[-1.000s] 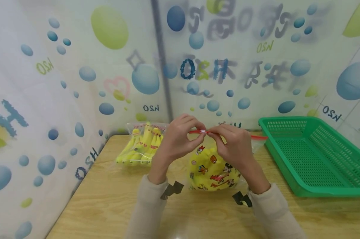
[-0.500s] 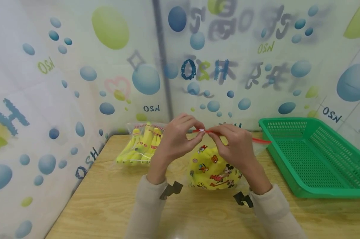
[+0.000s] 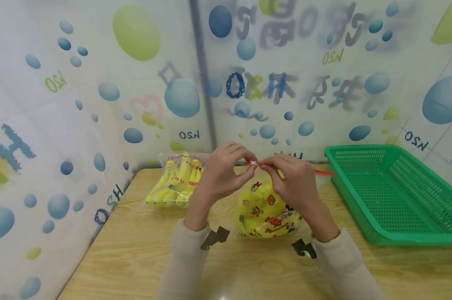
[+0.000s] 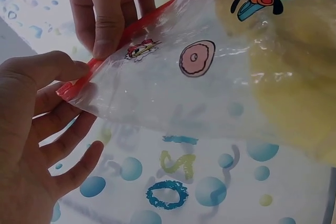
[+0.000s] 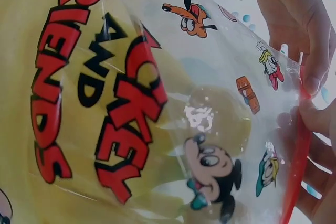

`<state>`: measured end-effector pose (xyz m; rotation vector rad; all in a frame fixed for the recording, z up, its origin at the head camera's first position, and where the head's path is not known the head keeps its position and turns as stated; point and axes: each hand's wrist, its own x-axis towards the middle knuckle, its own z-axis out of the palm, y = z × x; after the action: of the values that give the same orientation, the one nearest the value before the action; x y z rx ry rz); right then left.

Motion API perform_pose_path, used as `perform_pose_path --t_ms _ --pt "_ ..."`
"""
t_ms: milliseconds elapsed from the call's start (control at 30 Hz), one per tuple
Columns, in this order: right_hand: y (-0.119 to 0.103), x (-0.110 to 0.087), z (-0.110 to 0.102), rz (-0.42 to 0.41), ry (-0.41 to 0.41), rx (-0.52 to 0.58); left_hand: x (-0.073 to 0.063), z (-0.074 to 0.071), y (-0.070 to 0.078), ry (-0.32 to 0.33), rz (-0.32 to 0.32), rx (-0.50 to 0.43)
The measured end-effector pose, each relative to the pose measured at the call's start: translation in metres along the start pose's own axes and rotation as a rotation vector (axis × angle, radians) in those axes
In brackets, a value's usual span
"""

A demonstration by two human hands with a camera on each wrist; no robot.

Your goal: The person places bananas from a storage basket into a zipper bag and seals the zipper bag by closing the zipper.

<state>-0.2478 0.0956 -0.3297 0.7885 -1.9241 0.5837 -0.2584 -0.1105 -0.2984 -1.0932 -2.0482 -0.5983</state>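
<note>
A clear zip bag [image 3: 268, 214] printed with cartoon characters hangs upright over the table, with something yellow inside. Its red zip strip [image 5: 297, 177] runs along the top. At one end of that strip my left hand [image 3: 223, 173] pinches the bag's corner between thumb and forefinger, by a small white slider [image 3: 253, 163]. Close beside it, my right hand [image 3: 295, 179] pinches the red strip, fingertips almost meeting the left ones. The left wrist view shows the red corner [image 4: 65, 90] at my left fingers, the other fingers spread loosely.
Behind my left hand, a second clear bag [image 3: 177, 183] holding yellow bananas lies on the wooden table [image 3: 136, 254]. A green plastic basket [image 3: 417, 239] stands at the right. A curtain [image 3: 304, 50] with printed bubbles hangs behind the table.
Both hands keep their pinch in nearly the same place. The bag's far right red end dips a little and comes back up, and the bag's front shifts slightly.
</note>
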Motion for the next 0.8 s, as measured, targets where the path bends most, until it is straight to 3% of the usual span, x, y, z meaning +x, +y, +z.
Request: perform_pose_path --t_ms 200,533,800 --pt "0.005 0.0 -0.002 0.011 -0.043 0.018 -0.002 -0.003 -0.002 0.013 -0.018 0.017" --pt "0.045 -0.005 -0.042 0.158 -0.4 0.023 -0.004 -0.006 -0.006 0.044 -0.092 0.06" --pt "0.055 -0.008 -0.05 0.148 -0.419 0.041 -0.005 0.003 -0.005 0.081 -0.173 0.013"
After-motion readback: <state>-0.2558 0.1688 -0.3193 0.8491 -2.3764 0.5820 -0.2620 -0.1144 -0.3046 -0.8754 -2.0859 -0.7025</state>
